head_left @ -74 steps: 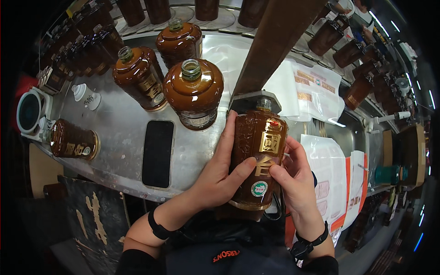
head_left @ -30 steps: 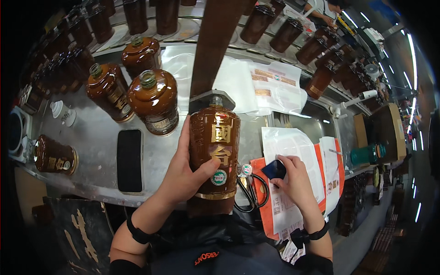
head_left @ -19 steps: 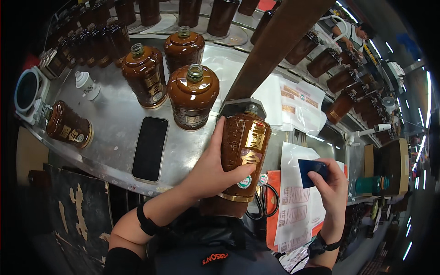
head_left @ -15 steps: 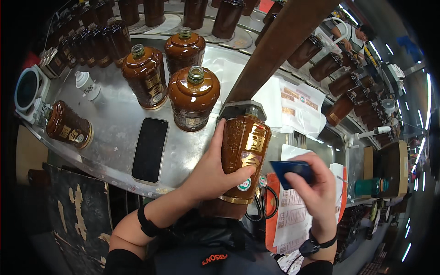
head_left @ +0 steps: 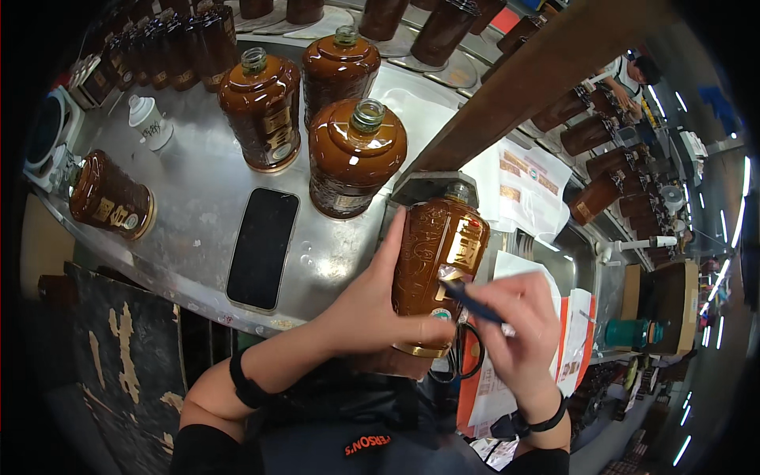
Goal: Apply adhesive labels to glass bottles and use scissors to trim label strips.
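A brown glass bottle (head_left: 427,237) with gold raised lettering and a gold lower band leans in front of me, its neck at the metal foot of a post. My left hand (head_left: 372,305) grips it from the left, fingers along the side and thumb low across the front. In my right hand (head_left: 518,321) is a thin, flat, dark blue scraper (head_left: 473,305), somewhat blurred. Its edge meets the bottle's gold-marked front, beside a small shiny patch (head_left: 455,273). A round green-and-white sticker (head_left: 441,314) shows near my left thumb.
Uncapped brown bottles (head_left: 356,154) stand left of the post (head_left: 499,95); another bottle (head_left: 111,196) lies at far left. A black phone (head_left: 263,249) and white squeeze bottle (head_left: 150,123) rest on the metal table. Beyond, a conveyor carries more bottles; another person (head_left: 629,83) works far right.
My right hand has moved left, bringing the blue scraper from beside the bottle onto its front. The left hand keeps its grip on the bottle. The whole view has shifted slightly.
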### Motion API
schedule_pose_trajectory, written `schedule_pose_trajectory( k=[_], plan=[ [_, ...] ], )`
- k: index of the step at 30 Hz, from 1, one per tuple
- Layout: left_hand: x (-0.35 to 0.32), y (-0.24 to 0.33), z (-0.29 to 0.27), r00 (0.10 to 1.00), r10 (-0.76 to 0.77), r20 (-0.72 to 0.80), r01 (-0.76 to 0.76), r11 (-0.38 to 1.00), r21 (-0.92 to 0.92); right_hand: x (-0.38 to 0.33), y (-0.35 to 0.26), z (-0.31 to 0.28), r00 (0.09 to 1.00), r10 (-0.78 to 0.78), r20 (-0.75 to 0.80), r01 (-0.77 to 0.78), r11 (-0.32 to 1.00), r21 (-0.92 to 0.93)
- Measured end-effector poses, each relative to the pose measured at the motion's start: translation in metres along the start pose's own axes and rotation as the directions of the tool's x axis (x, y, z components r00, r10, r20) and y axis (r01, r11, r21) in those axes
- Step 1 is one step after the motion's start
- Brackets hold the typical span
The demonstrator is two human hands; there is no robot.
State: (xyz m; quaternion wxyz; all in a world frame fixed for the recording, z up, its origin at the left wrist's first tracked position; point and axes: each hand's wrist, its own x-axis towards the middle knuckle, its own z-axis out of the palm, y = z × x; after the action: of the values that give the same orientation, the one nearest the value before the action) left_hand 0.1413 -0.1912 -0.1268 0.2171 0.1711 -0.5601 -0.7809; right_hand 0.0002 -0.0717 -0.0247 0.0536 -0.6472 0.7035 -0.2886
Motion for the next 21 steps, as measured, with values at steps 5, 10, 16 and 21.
schedule_pose_trajectory(
  k=[5,10,16,21],
  plan=[
    [-0.012,0.0,-0.003,0.99,0.006,0.139,-0.039,0.972,0.231,-0.022,-0.004,-0.003,0.99,-0.095,0.1,0.097,0.995,-0.018],
    [-0.015,-0.006,-0.002,0.994,0.034,0.104,-0.057,0.971,0.232,-0.008,-0.006,-0.003,0.999,-0.046,0.011,0.047,0.996,-0.071],
    [-0.013,-0.01,0.0,0.991,0.084,0.101,-0.109,0.957,0.27,-0.02,-0.005,-0.004,0.993,-0.094,0.074,0.098,0.994,-0.05],
    [-0.013,-0.004,-0.003,0.991,0.069,0.113,-0.101,0.946,0.308,-0.022,-0.005,-0.012,0.999,-0.016,-0.034,0.015,0.999,-0.035]
  ],
)
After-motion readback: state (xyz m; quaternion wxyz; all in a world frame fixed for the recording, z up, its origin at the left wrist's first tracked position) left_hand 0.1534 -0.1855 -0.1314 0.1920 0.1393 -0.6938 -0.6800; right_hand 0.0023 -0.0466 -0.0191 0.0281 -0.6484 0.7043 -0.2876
